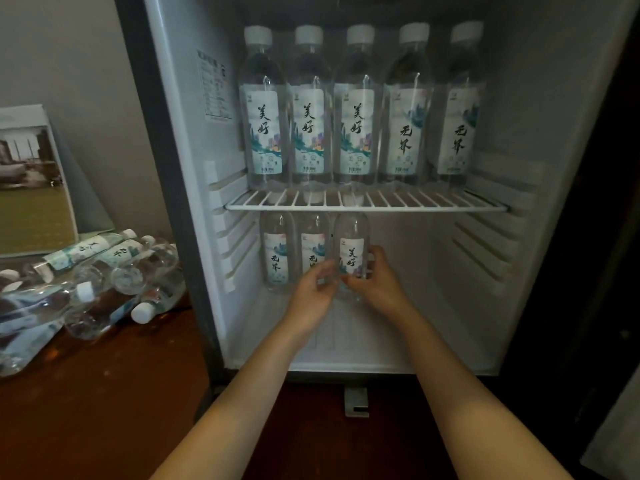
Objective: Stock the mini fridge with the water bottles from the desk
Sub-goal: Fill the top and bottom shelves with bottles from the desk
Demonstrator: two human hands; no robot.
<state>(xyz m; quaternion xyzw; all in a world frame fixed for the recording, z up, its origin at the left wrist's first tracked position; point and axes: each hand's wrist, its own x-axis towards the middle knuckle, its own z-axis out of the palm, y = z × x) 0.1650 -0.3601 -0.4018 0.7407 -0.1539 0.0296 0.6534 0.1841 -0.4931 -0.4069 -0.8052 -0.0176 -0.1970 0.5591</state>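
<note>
Left hand (312, 291) and right hand (375, 277) clasp a clear plastic bottle (351, 233) — under a white wire shelf (415, 204); glossy brown bench (104, 393) alongside.

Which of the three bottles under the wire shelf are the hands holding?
The rightmost bottle of that row: the left hand and right hand both grip its lower half.

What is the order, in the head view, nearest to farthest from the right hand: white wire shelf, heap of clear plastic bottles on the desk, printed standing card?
1. White wire shelf, just above the right hand.
2. Heap of clear plastic bottles, lower left.
3. Printed standing card, far left, behind the heap.
</note>
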